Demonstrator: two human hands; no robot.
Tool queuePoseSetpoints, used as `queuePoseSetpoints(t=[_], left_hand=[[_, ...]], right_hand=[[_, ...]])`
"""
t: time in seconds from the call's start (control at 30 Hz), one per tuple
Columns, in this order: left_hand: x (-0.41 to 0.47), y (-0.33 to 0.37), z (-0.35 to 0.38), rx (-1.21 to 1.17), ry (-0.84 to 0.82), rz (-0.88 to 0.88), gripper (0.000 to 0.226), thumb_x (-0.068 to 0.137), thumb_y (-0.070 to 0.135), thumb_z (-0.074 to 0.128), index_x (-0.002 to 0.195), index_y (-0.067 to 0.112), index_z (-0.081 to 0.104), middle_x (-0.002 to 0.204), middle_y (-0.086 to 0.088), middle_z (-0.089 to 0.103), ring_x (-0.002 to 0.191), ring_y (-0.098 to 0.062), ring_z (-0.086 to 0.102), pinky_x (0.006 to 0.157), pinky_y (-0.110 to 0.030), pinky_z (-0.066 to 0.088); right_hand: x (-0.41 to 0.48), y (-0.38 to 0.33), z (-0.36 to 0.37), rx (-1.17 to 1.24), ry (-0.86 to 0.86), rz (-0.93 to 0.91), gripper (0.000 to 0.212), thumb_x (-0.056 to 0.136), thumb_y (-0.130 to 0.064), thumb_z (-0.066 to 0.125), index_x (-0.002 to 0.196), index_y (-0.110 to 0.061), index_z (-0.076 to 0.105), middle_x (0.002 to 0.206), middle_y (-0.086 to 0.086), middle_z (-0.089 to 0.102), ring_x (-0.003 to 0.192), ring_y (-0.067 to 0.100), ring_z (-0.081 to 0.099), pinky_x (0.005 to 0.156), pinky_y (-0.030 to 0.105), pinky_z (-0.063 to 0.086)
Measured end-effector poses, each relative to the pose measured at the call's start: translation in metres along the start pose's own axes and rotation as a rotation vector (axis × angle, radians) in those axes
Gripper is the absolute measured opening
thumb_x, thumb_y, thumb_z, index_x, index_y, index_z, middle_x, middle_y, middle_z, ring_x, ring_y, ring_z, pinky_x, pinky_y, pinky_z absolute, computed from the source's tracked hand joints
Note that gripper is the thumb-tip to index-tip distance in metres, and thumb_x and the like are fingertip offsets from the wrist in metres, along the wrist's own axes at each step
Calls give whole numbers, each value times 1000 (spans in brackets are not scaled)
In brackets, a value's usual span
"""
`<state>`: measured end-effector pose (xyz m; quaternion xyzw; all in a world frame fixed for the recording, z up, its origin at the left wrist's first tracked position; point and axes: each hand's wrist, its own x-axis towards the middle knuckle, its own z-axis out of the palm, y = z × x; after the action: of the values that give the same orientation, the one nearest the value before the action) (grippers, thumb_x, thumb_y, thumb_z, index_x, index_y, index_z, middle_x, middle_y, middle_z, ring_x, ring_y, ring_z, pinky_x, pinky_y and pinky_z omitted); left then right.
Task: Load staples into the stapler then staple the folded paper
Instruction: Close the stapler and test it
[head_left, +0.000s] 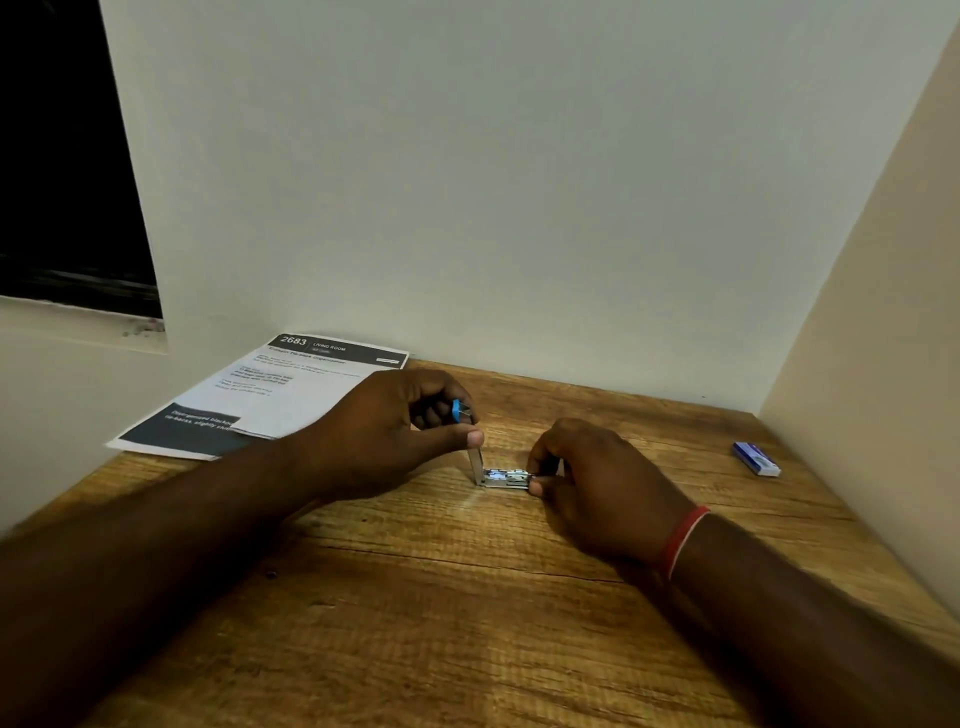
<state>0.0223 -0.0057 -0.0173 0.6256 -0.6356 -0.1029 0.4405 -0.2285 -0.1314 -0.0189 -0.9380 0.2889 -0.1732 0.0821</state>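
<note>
On the counter (441, 597) between your hands, the small stapler (498, 477) lies hinged open. Its blue-tipped top arm stands upright, baring the silver channel for loading. Your left hand (395, 431) curls its fingers (467, 437) round that arm, likely to keep it back. Your right hand (597, 483) pinches the channel's front end; whether it holds staples is unclear. The folded paper (270, 395) waits left of the stapler, the staple box (756, 458) well right.
</note>
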Motion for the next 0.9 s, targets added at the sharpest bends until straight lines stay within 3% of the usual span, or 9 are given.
queuePoseSetpoints(t=[0.17, 0.37, 0.5, 0.6, 0.7, 0.8, 0.9], left_hand=[[-2, 4, 6, 9, 7, 35, 17, 93, 42, 89, 103, 31, 81, 96, 9, 79, 92, -13, 73, 86, -31, 60], [-1, 6, 11, 33, -21, 44, 17, 97, 43, 86, 105, 31, 80, 101, 8, 79, 98, -13, 74, 93, -44, 64], [0, 4, 13, 47, -17, 48, 16, 98, 45, 84, 105, 32, 79, 101, 9, 79, 99, -12, 74, 94, -45, 64], [1, 1, 16, 62, -17, 50, 16, 100, 46, 81, 105, 32, 77, 101, 8, 77, 99, -14, 73, 94, -49, 63], [2, -2, 17, 46, -2, 84, 12, 101, 40, 82, 107, 33, 75, 104, 6, 74, 99, -19, 71, 94, -51, 61], [1, -1, 18, 5, -3, 57, 10, 101, 34, 84, 106, 31, 75, 101, 3, 77, 97, -19, 73, 92, -49, 61], [1, -1, 20, -5, 21, 34, 12, 99, 37, 86, 104, 33, 76, 99, 5, 79, 94, -15, 74, 90, -41, 62]], right_hand=[[-1, -3, -1, -57, 8, -28, 8, 103, -33, 76, 109, -32, 71, 113, -13, 64, 102, 7, 56, 86, 26, 51], [-4, -3, -1, -144, 19, -103, 12, 105, -34, 73, 113, -29, 66, 117, -9, 61, 103, 7, 51, 87, 27, 53], [-7, -3, 1, -190, 63, -169, 12, 106, -36, 67, 111, -29, 59, 112, -7, 61, 97, 12, 53, 84, 37, 58], [-7, -1, 4, -172, 83, -165, 15, 105, -35, 69, 111, -30, 57, 111, -8, 63, 94, 11, 56, 80, 36, 57], [-4, -1, 5, 50, 137, -79, 13, 103, -30, 76, 107, -36, 66, 103, -16, 67, 89, 5, 62, 75, 28, 59], [0, 0, 3, 320, 242, -4, 18, 94, -29, 88, 100, -39, 75, 91, -13, 75, 80, 10, 69, 66, 23, 57], [2, -1, -2, 517, 309, 25, 28, 85, -25, 96, 102, -37, 78, 92, -11, 81, 78, 9, 72, 68, 22, 58]])
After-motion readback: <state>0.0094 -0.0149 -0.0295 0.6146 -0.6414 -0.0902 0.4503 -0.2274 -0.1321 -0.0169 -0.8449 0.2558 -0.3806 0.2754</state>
